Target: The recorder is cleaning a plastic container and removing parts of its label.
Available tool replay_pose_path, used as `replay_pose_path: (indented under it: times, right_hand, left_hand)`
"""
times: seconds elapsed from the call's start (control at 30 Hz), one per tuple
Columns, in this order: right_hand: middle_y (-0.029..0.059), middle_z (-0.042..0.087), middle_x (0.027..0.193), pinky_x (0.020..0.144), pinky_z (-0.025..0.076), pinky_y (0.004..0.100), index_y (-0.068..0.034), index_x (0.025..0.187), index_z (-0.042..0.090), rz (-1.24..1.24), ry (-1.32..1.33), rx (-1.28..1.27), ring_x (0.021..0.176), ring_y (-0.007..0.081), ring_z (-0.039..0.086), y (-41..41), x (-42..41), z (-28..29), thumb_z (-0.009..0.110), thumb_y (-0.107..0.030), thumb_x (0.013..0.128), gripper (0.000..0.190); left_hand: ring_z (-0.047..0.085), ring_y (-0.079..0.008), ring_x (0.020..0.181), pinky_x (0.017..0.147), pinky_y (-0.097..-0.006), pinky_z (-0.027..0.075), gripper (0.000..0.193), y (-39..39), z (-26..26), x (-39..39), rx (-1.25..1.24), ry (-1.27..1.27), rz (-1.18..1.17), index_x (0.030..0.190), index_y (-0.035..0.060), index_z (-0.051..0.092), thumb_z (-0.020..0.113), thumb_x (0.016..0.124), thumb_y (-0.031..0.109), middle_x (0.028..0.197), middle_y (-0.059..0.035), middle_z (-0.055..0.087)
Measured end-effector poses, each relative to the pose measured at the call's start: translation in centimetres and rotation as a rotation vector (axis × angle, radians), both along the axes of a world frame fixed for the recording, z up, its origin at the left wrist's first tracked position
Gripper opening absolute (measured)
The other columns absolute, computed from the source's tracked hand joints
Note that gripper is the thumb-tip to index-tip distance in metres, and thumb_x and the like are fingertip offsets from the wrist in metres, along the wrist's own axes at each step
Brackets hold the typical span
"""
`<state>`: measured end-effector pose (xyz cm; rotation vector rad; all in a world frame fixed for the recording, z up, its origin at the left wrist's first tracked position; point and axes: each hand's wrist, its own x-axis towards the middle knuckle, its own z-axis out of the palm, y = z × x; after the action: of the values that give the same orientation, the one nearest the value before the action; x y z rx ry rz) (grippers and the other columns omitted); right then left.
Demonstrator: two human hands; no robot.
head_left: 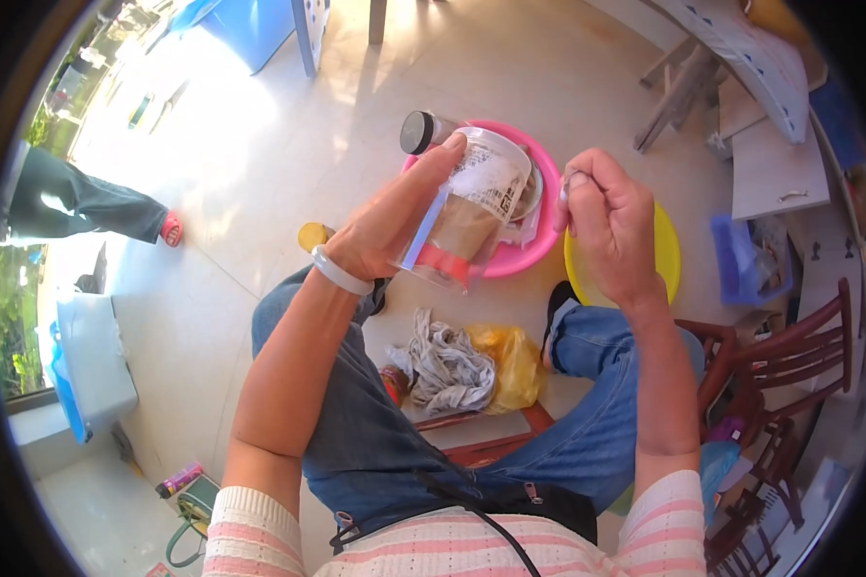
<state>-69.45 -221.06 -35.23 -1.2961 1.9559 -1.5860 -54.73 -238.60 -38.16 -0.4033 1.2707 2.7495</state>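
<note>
My left hand (pixel 404 202) holds a clear plastic container (pixel 451 223) with a printed label, something brown and a red band showing through its wall, tilted above a pink basin (pixel 548 231). To the right, my right hand (pixel 602 216) is raised with thumb and fingers pinched on something small and whitish, too small to name. Below it lies a yellow basin (pixel 667 252). Various items rest in the pink basin, largely hidden by the container. A clear jar with a black lid (pixel 417 133) is at the pink basin's upper left edge.
Between my legs lie a grey cloth (pixel 451 368) and a yellow plastic bag (pixel 509 368). A yellow-lidded jar (pixel 314 236) stands by my left wrist. A red wooden chair (pixel 794 353) is at right, a blue bin (pixel 242 29) at top. Another person's leg (pixel 86 198) shows at left.
</note>
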Motion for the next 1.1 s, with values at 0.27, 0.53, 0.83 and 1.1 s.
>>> replay_pose_path:
  times: [0.27,0.53,0.83,1.1]
  right_hand:
    - [0.0065,0.043,0.060,0.050,0.037,0.0302,0.000,0.082,0.046,0.153,0.223,0.033,0.054,0.0114,0.040,-0.4,1.4,-0.4,0.045,-0.007,0.097,0.016]
    - [0.0028,0.053,0.067,0.057,0.044,0.0260,-0.001,0.090,0.055,0.226,0.141,0.121,0.060,0.0091,0.051,-0.6,1.6,-0.7,0.049,-0.005,0.096,0.009]
    - [0.0015,0.059,0.078,0.061,0.048,0.0209,0.002,0.099,0.064,0.180,-0.235,-0.094,0.067,0.0058,0.057,-0.4,1.9,-0.7,0.053,0.003,0.092,0.012]
    - [0.0086,0.066,0.075,0.053,0.053,0.0231,0.008,0.097,0.064,0.126,-0.584,0.034,0.060,0.0114,0.064,-0.9,2.1,-0.3,0.057,0.000,0.091,0.013]
  left_hand:
    - [0.069,-0.0199,0.087,0.070,-0.0329,0.060,0.070,1.2,1.2,-0.3,-0.204,-0.118,0.156,0.129,0.0026,0.051,0.029,0.099,0.062,0.110,-0.0124,0.066]
    - [0.065,-0.0206,0.099,0.082,-0.0340,0.057,0.072,0.4,0.1,-0.4,-0.352,-0.073,0.163,0.141,0.0028,0.040,0.025,0.101,0.060,0.123,-0.0139,0.059]
    - [0.065,-0.0189,0.101,0.084,-0.0337,0.057,0.068,0.6,0.2,-0.4,-0.473,0.007,0.155,0.140,0.0028,0.040,0.026,0.102,0.057,0.121,-0.0136,0.060]
    - [0.058,-0.0138,0.101,0.085,-0.0297,0.050,0.056,2.0,0.3,-0.7,-0.544,0.085,0.378,0.133,-0.0002,0.043,0.059,0.097,0.040,0.107,-0.0098,0.062]
